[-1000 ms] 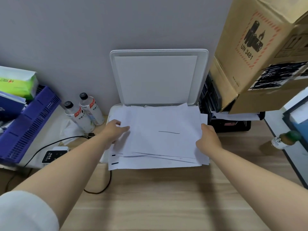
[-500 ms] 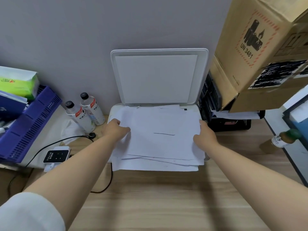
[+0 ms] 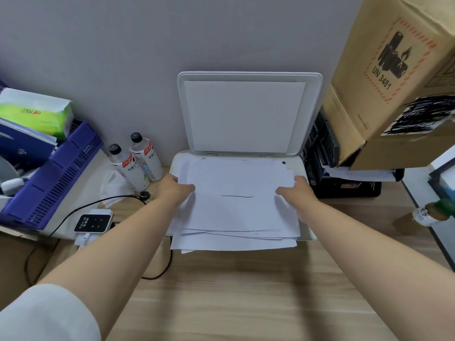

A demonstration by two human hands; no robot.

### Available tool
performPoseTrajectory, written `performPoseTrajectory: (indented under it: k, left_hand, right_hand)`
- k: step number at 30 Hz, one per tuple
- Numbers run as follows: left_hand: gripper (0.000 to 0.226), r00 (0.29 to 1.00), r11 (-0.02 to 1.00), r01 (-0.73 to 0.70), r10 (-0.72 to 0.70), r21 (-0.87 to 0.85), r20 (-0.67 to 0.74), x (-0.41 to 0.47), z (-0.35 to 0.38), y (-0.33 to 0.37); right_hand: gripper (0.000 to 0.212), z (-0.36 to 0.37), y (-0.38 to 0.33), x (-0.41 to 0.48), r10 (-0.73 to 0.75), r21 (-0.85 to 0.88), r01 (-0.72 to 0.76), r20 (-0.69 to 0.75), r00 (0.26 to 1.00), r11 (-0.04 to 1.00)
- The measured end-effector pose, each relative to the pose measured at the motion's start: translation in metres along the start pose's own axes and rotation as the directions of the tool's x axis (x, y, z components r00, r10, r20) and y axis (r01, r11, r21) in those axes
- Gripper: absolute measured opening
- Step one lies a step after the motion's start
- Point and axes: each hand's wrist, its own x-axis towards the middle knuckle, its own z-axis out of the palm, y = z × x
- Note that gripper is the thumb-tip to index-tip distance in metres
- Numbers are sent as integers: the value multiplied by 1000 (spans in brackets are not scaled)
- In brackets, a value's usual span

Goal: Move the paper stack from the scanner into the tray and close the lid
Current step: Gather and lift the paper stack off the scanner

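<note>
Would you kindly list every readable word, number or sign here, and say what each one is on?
"UN 3481", beside a battery-and-flame symbol: cardboard box.
Two bottles' labels: too small to read.
Green pack's logo: blurred.
Black device's markings: too small.
Box's black sticker: illegible.

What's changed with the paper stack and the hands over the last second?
The paper stack has been squared up: sheets that jutted past the scanner's right and left edges a second ago now sit pulled in. The left hand and right hand have closed inward, thumbs on top of the stack. The lid stays raised; bottles unmoved.
</note>
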Motion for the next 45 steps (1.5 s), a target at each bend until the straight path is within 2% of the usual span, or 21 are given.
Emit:
performPoseTrajectory:
  k: [3,4,5,8,10,12,14,20,24,28,29,31,32,35,37,40,42,45]
  left_hand:
    - [33,1000,999,10,-10,-35,2,3,-1,-6]
    - [36,1000,998,11,-11,-59,14,3,-2,-7]
    - [43,999,996,22,-19,-89,33,3,-1,-8]
    - [84,994,982,97,-87,-160,68,1,0,-13]
    - [93,984,968,158,-137,-193,118,0,0,-20]
    - [74,972,955,190,-150,-227,183,1,-1,-27]
    - [55,969,945,164,-100,-282,227,-1,0,-33]
    - [44,936,919,81,63,-386,347,-9,3,-29]
    - [48,933,916,-76,205,-395,295,-14,1,-19]
    - [46,862,807,-248,437,-536,258,-19,-19,2]
    - [45,840,775,-265,478,-573,258,-21,-25,9]
    - [40,808,728,-268,527,-631,265,-20,-37,20]
    - [39,795,706,-268,547,-655,264,-19,-42,25]
    - [45,776,649,-255,579,-717,248,-9,-54,33]
    - [47,782,620,-248,582,-745,224,-6,-56,35]
    - [37,807,623,-287,566,-727,167,-10,-48,33]
    - [41,830,639,-306,543,-706,131,-12,-36,23]
    - [61,805,644,-337,576,-686,145,-13,-23,10]
  right_hand:
    - [85,0,-5,3,114,59,-113,-11,993,992]
    - [86,0,-6,4,136,57,-135,-15,991,989]
    - [83,0,-7,3,153,37,-153,-11,988,988]
    - [66,-1,-8,0,186,-35,-185,32,982,982]
    - [55,-1,-7,-2,203,-79,-198,71,977,977]
    - [53,-1,-7,-5,188,-122,-177,89,978,977]
    - [55,1,-5,-5,145,-153,-132,75,987,979]
    - [64,7,-17,-9,73,-281,-66,16,997,957]
    - [72,-2,-17,-3,58,-145,-50,50,997,988]
    - [96,-22,-21,-8,7,138,-9,16,1000,990]
    - [93,-28,-22,-9,-29,243,27,6,1000,970]
    - [64,-40,-31,-16,-151,423,134,7,989,896]
    - [51,-46,-37,-19,-214,458,186,8,977,869]
    - [39,-60,-58,-31,-367,521,327,-27,930,789]
    - [37,-62,-67,-38,-409,550,385,-85,909,741]
    - [33,-56,-61,-42,-403,552,433,-182,897,713]
    - [32,-50,-47,-42,-384,537,436,-213,898,722]
    - [45,-43,-27,-39,-360,502,418,-213,908,757]
